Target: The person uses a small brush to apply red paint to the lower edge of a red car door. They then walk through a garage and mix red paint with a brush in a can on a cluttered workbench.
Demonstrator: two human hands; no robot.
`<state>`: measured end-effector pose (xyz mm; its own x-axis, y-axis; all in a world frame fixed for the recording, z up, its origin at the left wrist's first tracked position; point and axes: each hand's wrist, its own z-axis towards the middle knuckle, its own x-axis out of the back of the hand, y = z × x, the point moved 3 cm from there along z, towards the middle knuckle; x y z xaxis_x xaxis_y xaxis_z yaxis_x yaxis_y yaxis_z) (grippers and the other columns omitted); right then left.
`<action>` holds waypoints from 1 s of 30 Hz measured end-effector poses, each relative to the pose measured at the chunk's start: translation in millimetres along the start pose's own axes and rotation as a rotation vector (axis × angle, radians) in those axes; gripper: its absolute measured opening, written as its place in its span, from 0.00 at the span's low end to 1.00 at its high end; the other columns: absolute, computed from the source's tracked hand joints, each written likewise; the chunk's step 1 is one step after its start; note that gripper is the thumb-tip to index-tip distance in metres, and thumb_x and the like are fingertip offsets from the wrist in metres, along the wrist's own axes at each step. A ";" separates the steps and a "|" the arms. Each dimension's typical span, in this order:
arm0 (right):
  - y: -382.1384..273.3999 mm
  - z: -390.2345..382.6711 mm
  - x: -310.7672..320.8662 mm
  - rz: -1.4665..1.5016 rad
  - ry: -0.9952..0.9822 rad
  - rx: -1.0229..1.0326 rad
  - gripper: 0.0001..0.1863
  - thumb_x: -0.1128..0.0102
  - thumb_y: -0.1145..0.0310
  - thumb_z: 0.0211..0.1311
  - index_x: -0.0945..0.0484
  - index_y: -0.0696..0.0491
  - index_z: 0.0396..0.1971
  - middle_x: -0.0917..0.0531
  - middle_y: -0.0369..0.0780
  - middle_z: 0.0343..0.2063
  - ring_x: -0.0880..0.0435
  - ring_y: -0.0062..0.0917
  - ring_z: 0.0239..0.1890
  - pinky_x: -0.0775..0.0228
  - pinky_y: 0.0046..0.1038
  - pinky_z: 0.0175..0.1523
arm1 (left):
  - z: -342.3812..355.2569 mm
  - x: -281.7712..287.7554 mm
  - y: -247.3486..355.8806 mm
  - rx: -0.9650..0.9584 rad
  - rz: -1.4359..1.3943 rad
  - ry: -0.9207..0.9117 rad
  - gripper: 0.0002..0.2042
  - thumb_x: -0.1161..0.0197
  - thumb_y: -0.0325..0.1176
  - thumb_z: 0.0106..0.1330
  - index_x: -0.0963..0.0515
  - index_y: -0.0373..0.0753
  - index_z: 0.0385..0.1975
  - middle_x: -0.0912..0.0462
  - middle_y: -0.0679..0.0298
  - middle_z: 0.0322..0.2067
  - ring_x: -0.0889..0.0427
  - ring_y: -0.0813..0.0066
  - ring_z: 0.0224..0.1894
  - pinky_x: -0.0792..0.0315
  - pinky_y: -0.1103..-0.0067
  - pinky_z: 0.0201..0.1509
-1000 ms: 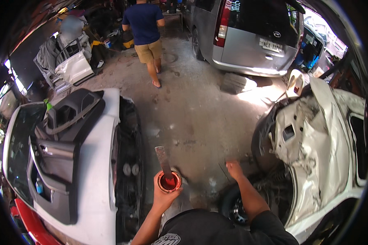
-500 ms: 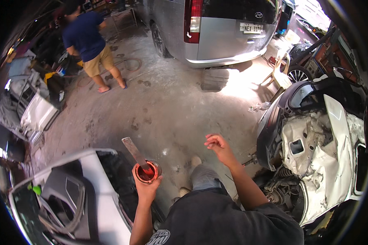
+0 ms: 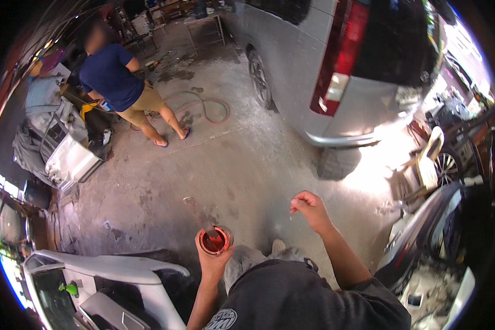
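Note:
My left hand (image 3: 210, 263) is wrapped around a small open can (image 3: 230, 240) with red paint (image 3: 213, 240) inside and red smears on its rim. A flat stirring strip (image 3: 202, 218) stands tilted in the can. Its lower end is in the red, while its blurred upper end leans out to the far left. Off to the right, at about the same height, my right hand (image 3: 309, 209) is raised with its fingers curled together. Whether anything small is between those fingertips cannot be made out.
A grey van (image 3: 291, 71) is parked ahead right, near a pale plastic chair (image 3: 427, 159). Car body parts (image 3: 110, 264) lie close on my left, others (image 3: 423, 242) on my right. Far left, a person (image 3: 115, 82) stands near a hose (image 3: 206, 107) on the concrete floor (image 3: 148, 187).
My view has shifted, so the van and the person appear larger and further right. My right hand's fingers have curled in more. The can stays in my left hand.

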<state>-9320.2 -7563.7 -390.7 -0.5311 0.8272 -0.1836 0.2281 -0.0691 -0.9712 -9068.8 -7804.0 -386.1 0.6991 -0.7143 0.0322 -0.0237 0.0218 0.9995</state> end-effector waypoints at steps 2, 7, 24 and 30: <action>-13.3 84.8 -14.1 -0.074 -0.136 0.007 0.12 0.38 0.64 0.77 0.17 0.59 0.44 0.15 0.36 0.31 0.16 0.20 0.34 0.22 0.25 0.44 | 66.1 -1.8 -18.0 0.004 -0.007 0.016 0.46 0.21 0.18 0.49 0.39 0.38 0.69 0.26 0.60 0.59 0.23 0.68 0.61 0.27 0.68 0.68; -48.7 305.9 -57.8 -0.340 -0.277 -0.095 0.18 0.45 0.62 0.81 0.19 0.58 0.58 0.14 0.37 0.33 0.15 0.19 0.34 0.22 0.25 0.44 | 253.3 -17.3 -26.2 -0.003 -0.012 0.091 0.45 0.23 0.16 0.48 0.39 0.37 0.68 0.24 0.59 0.56 0.21 0.69 0.60 0.25 0.68 0.66; 285.9 597.9 139.2 -0.977 -0.168 -1.166 0.18 0.41 0.68 0.64 0.18 0.55 0.53 0.16 0.49 0.48 0.17 0.46 0.54 0.26 0.46 0.60 | 988.3 -106.4 1.6 -0.103 0.070 -0.233 0.46 0.18 0.24 0.53 0.41 0.37 0.71 0.26 0.57 0.61 0.24 0.67 0.65 0.29 0.69 0.70; 252.7 901.4 140.6 -0.985 -0.201 -1.102 0.14 0.41 0.68 0.67 0.19 0.55 0.49 0.17 0.47 0.42 0.18 0.45 0.48 0.27 0.46 0.54 | 1232.7 -170.2 -7.2 -0.091 -0.001 -0.150 0.46 0.18 0.23 0.53 0.42 0.35 0.71 0.25 0.57 0.59 0.23 0.68 0.64 0.30 0.69 0.70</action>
<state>-10072.8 -7967.6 -798.9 -0.9145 0.1943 0.3549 0.1570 0.9788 -0.1312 -10068.5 -8544.9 -400.9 0.5841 -0.8108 0.0371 0.0468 0.0793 0.9957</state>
